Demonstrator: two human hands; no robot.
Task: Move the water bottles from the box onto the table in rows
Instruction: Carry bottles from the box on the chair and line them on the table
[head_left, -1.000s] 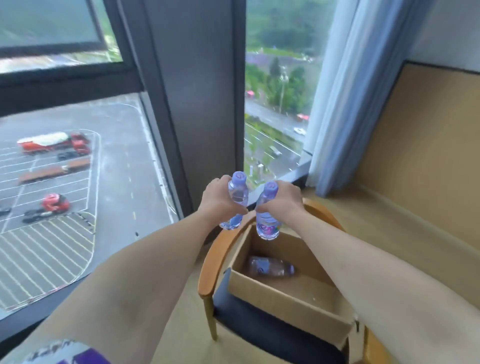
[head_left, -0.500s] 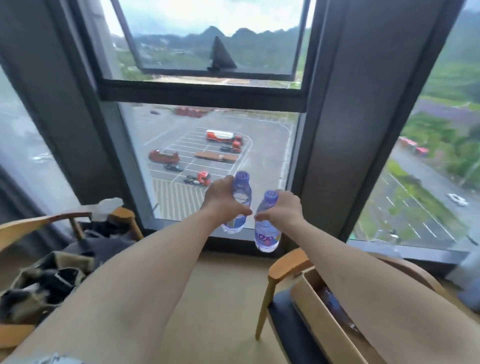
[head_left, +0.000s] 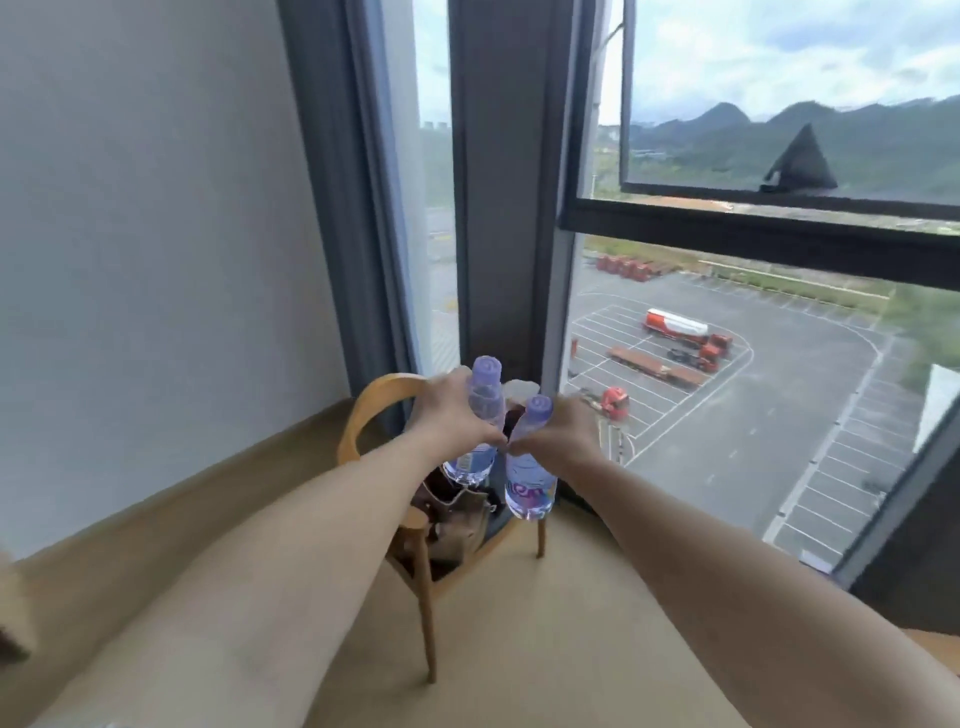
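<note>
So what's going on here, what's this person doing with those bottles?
A person is carrying two small water bottles, one in each hand, held out in front at arm's length. The left hand grips the left bottle around its middle, and the right hand grips the right bottle near its neck. Both bottles are in the air, capped and roughly upright. Beyond them stands a wooden chair with bags on its seat, by a large window. No box or table is in view right now.

View swung left; box gone, wooden chair (head_left: 363, 410) with bags now below bottles (head_left: 527, 478).
</note>
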